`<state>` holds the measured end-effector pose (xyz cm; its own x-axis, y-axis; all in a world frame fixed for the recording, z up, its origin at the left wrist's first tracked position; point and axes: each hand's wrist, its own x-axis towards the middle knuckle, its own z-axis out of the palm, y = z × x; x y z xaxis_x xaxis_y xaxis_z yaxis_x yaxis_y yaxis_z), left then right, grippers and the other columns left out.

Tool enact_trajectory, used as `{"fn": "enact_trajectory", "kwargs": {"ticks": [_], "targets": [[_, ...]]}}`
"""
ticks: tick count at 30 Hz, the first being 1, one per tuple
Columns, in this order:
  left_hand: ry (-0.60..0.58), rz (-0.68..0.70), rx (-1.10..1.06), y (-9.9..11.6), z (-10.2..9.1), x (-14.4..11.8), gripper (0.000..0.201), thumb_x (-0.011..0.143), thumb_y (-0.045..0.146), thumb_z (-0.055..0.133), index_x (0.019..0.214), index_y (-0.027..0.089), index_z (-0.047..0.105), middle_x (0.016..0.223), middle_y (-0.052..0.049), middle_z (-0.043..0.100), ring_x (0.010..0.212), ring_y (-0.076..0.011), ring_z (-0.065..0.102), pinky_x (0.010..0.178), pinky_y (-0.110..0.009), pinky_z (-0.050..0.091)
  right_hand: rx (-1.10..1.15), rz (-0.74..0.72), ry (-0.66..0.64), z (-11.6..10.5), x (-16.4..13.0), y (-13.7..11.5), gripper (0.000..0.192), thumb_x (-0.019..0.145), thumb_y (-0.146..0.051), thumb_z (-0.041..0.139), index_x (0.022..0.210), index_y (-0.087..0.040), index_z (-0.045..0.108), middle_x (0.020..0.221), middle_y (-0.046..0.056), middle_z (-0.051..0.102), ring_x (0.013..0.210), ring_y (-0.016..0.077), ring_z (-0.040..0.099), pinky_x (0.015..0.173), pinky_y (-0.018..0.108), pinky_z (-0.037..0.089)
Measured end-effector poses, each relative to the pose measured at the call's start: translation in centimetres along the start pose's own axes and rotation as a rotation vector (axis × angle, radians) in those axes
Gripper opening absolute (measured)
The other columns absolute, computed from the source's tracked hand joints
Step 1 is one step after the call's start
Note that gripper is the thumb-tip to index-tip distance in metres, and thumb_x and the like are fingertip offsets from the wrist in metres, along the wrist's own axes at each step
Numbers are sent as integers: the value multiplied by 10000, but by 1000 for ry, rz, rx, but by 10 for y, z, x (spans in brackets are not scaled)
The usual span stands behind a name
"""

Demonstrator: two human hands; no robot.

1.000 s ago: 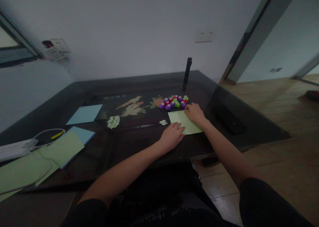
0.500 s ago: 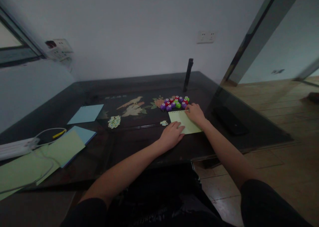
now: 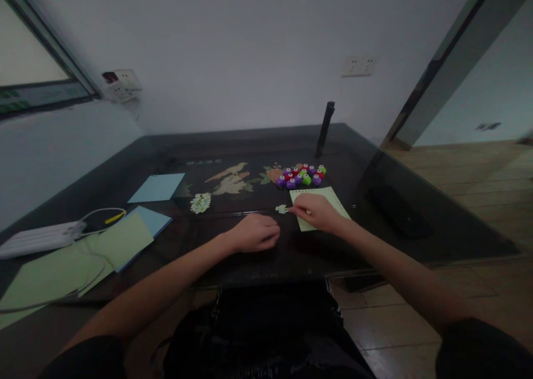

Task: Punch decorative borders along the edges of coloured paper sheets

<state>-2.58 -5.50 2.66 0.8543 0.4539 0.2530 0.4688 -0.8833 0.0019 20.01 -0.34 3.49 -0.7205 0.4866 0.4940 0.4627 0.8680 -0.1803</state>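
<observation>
Right hand (image 3: 317, 213): fingers curled, resting on green punched sheet (image 3: 328, 201), fingertips at small paper cut-outs (image 3: 282, 208). Left hand (image 3: 255, 232): loosely closed, empty, on dark table (image 3: 233, 257).

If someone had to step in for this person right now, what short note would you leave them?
Left hand: resting curled on the dark table, holding nothing visible.
Right hand: on the near left corner of the green sheet, fingertips beside a small heap of paper cutouts.
Colourful little punches sit clustered just beyond the sheet; a bigger cutout pile lies further left.
Done: one sheet edge looks punched. Left: most of the sheet is intact.
</observation>
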Motion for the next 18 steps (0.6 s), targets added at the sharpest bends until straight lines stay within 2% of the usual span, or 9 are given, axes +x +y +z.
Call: {"fn": "enact_trajectory", "kwargs": {"ticks": [3, 5, 8, 18], "targets": [[-42, 80, -54, 1, 20, -20, 206, 838, 218, 440, 665, 181, 547, 613, -16, 595, 575, -120, 526, 568, -248, 366, 22, -345, -160, 29, -11, -25, 350, 919, -282, 401, 610, -174, 526, 577, 14, 557, 555, 120, 463, 557, 258, 276], [-66, 92, -97, 3, 28, -23, 195, 824, 217, 451, 653, 184, 539, 604, -13, 599, 561, -118, 524, 551, -249, 349, 42, -478, -225, 45, -17, -32, 325, 903, -267, 414, 615, -176, 531, 573, 11, 567, 541, 115, 461, 558, 261, 274], [-82, 74, -152, 4, 30, -20, 180, 817, 205, 451, 665, 183, 545, 590, -8, 598, 537, -114, 521, 532, -250, 329, 47, -498, -258, 55, -20, -32, 295, 889, -252, 419, 635, -177, 548, 577, 16, 585, 540, 120, 475, 554, 268, 278], [-101, 30, -183, 5, 24, -16, 158, 795, 197, 486, 660, 175, 564, 599, -11, 623, 515, -109, 516, 514, -243, 314, 65, -455, -301, 50, -17, -33, 286, 876, -235, 422, 637, -176, 567, 587, 25, 607, 563, 126, 510, 556, 268, 297]]}}
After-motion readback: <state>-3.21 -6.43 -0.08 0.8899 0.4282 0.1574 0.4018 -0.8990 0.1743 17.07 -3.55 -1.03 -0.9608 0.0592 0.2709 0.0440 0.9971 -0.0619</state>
